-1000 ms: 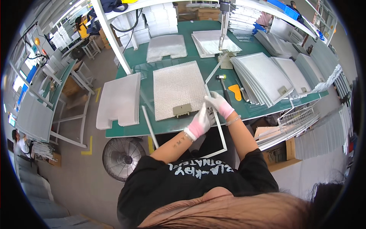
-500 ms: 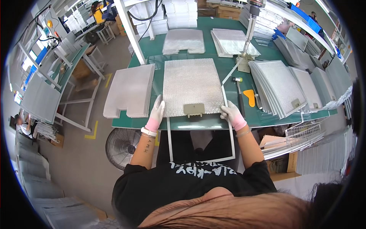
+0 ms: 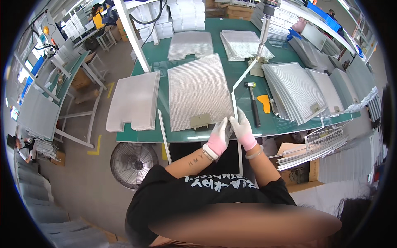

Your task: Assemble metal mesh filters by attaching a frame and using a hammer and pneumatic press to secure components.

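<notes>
A silver mesh filter panel [image 3: 200,93] lies on the green table, with a grey-beige rectangular piece [image 3: 200,121] at its near edge. A thin white frame [image 3: 163,132] runs along both sides of it, sticking out past the table's front edge toward me. Both gloved hands meet at the panel's near right corner. My left hand [image 3: 219,136] is closed on that corner, its fingertips beside the other hand's. My right hand [image 3: 243,131] is closed around the frame's right strip. The exact contact between fingertips, panel and frame is partly hidden.
Right of the panel lie a hammer [image 3: 253,105] and an orange scraper [image 3: 263,103]. Mesh panels are stacked at the left [image 3: 134,101], right [image 3: 293,91] and back [image 3: 190,44]. A metal press post [image 3: 262,37] rises behind; a floor fan [image 3: 134,165] stands lower left.
My left hand has left the panel's left edge and moved right, beside my right hand. The frame has shifted and the panel is slightly turned. My right hand has moved only a little.
</notes>
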### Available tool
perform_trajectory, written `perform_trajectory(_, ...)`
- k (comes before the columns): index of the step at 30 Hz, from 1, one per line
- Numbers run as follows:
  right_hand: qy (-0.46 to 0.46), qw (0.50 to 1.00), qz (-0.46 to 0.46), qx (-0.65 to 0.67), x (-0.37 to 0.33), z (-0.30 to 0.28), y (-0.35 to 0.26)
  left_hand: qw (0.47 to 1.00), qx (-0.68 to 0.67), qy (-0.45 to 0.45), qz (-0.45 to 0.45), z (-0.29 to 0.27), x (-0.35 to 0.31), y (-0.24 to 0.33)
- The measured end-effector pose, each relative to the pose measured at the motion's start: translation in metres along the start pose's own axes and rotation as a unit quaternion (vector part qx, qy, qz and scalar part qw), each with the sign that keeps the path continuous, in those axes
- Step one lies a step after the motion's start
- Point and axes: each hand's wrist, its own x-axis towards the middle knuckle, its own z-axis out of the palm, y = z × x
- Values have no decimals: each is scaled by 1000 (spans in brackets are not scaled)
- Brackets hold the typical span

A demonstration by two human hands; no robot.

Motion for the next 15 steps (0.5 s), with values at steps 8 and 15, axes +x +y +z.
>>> perform_trajectory(8, -44, 910, 302, 282, -17, -9, -66, 997, -23, 62, 47, -3, 58, 15)
perform_trajectory(15, -53, 869, 314, 380, -13, -9, -66, 995, 17, 89, 50, -5, 63, 18)
